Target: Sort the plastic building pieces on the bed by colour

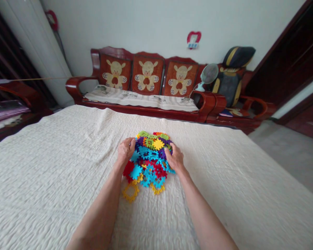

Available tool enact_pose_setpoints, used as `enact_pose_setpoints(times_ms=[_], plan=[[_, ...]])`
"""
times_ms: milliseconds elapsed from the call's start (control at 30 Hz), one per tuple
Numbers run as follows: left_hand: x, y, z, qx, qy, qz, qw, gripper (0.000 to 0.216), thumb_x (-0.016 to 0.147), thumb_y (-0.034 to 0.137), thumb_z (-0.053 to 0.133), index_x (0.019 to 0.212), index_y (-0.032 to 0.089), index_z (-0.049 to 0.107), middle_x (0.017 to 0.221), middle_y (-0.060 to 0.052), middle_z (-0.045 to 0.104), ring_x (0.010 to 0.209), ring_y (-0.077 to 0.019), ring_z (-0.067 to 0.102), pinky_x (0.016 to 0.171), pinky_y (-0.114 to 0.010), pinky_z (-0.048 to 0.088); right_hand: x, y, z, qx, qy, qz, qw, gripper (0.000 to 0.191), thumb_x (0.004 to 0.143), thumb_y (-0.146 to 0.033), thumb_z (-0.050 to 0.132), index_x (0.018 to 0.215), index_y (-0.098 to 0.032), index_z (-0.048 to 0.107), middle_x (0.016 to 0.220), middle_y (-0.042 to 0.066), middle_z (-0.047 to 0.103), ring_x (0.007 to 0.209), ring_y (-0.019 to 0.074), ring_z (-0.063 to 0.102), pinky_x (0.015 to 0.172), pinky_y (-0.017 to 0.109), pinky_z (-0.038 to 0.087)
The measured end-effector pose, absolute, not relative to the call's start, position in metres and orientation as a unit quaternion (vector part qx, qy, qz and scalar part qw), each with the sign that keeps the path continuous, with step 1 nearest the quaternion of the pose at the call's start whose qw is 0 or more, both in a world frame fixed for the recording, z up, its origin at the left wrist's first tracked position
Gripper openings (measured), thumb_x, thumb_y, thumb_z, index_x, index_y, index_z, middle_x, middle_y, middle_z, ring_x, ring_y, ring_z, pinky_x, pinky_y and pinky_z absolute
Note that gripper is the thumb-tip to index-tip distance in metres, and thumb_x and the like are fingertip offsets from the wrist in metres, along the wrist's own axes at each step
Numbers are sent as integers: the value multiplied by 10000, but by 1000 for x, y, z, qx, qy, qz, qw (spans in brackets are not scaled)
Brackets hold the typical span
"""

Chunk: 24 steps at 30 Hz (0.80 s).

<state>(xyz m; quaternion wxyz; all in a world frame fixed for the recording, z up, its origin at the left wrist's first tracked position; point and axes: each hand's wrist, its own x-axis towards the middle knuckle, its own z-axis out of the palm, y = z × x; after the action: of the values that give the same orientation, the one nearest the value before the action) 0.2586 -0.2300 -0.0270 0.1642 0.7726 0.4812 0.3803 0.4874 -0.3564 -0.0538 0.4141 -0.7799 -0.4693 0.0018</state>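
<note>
Flanking tiles, left hand at ten o'clock, right hand near three; neither grip's closure is clear.

**Bare-Armed and Bare-Handed**

The person's smooth, uncovered left forearm is broad at the lower picture edge and narrows towards the wrist and the bare left hand. The uncovered right forearm tapers likewise to the bare right hand. Finger details are too small to tell.
</note>
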Motion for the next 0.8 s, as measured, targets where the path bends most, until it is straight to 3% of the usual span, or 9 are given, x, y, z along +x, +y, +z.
enact_pose_setpoints(times_ms=[133,267,467,700,800], plan=[[274,-235,-34,823,363,409,154,335,980,337,422,1064,197,715,1151,-101,737,1087,-222,672,1020,-347,501,467,-351,-54,-751,-526,7,399,463,928,-431,498,1294,-165,596,1377,163,629,1304,287,558,1128,489,386],[279,-236,-38,834,343,407,147,354,986,381,449,1143,185,699,1230,-120,712,1148,-236,660,1066,-392,493,447,-354,-46,-699,-578,-36,421,438,940,-409,500,1278,-154,611,1333,161,654,1270,294,570,1119,492,396],[278,-234,-38,835,347,394,164,391,976,441,465,1182,193,685,1276,-121,694,1193,-247,640,1099,-419,471,434,-363,-22,-649,-633,-34,421,386,942,-364,531,1259,-167,627,1274,144,680,1220,287,588,1090,488,440],[261,-225,-28,785,401,418,218,446,957,483,418,1141,196,706,1244,-108,713,1170,-235,658,1064,-352,491,421,-371,7,-522,-676,45,518,319,978,-306,477,1249,-229,625,1280,89,689,1236,204,612,1086,392,483],[245,-217,-26,743,477,411,226,472,943,484,411,1127,184,727,1190,-105,743,1123,-257,679,1014,-366,514,445,-364,7,-592,-600,16,538,333,976,-311,437,1218,-215,644,1271,104,692,1235,223,613,1103,421,461]])
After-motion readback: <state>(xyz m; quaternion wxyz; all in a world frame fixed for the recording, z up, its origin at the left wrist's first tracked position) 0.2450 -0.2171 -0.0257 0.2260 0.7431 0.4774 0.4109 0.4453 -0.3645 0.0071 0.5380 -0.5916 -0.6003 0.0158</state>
